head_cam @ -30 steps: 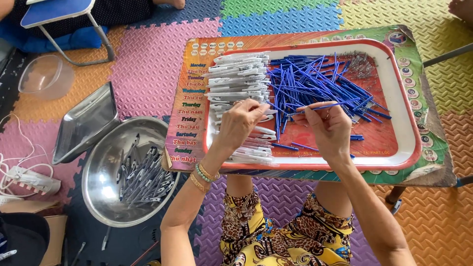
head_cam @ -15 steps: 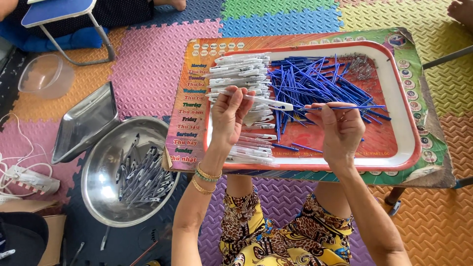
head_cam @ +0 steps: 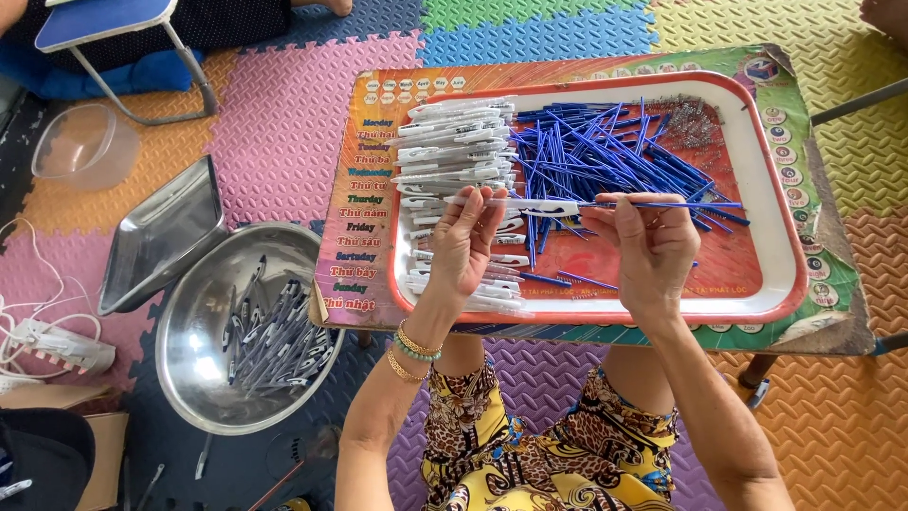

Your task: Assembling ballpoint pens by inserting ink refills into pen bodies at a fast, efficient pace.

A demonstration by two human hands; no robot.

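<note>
Hands [head_cam: 463, 241] [head_cam: 653, 248] join pen barrel [head_cam: 530, 203] and blue refill [head_cam: 662, 204] — above tray [head_cam: 771, 189].

Both forearms reach forward, raised side by side. Left hand [head_cam: 463, 241]: palm toward the camera, fingertips pinched, bracelets at the wrist. Right hand [head_cam: 648, 246]: fingers curled, thumb and forefinger closed in a pinch grip.

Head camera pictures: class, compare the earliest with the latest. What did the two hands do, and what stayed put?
Both hands rose off the tray. The left hand took up a white pen barrel; the right hand lifted a blue refill and lined it up end to end with the barrel. The piles on the tray and the steel bowl of pens stayed put.
</note>
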